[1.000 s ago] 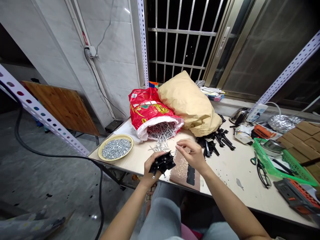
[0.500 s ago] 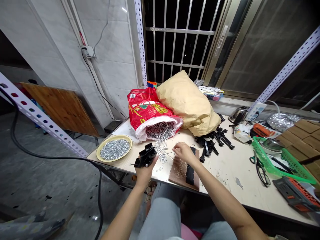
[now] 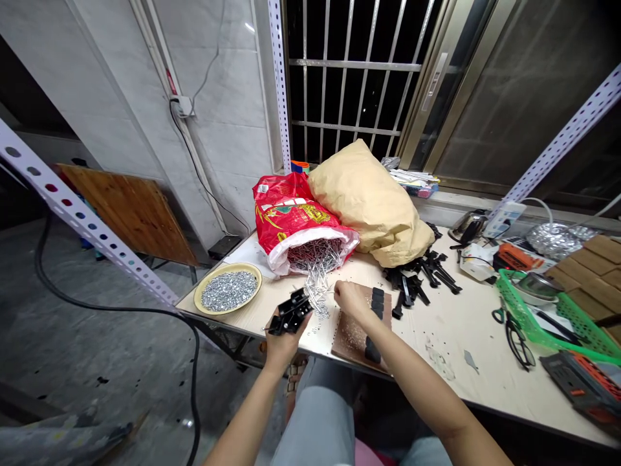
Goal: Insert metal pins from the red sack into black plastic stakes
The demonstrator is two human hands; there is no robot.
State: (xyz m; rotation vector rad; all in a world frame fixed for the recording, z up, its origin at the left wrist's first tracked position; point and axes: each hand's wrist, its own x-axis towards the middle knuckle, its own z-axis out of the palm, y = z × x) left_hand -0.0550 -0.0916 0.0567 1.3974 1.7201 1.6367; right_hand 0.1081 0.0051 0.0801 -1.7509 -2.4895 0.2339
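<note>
My left hand is closed around several black plastic parts, held in front of the table edge. A small metal tip sticks out at their left side. My right hand is curled with its fingers pressed together, beside the loose long metal pins. Whatever it may hold is hidden by the fingers. Those pins spill from the white-lined mouth of a red bag. Under my right forearm lies a brown board with a row of black pieces along its right side.
A yellow dish of small metal pieces stands at the left. Behind lies a stuffed tan bag, with black plastic parts heaped before it. Scissors, a green basket and an orange-black device are at the right.
My right hand has moved slightly left and its fingers have curled in; the thin pin seen at its fingertips no longer shows. My left hand still holds the black parts, slightly lower. The view shifted a little.
</note>
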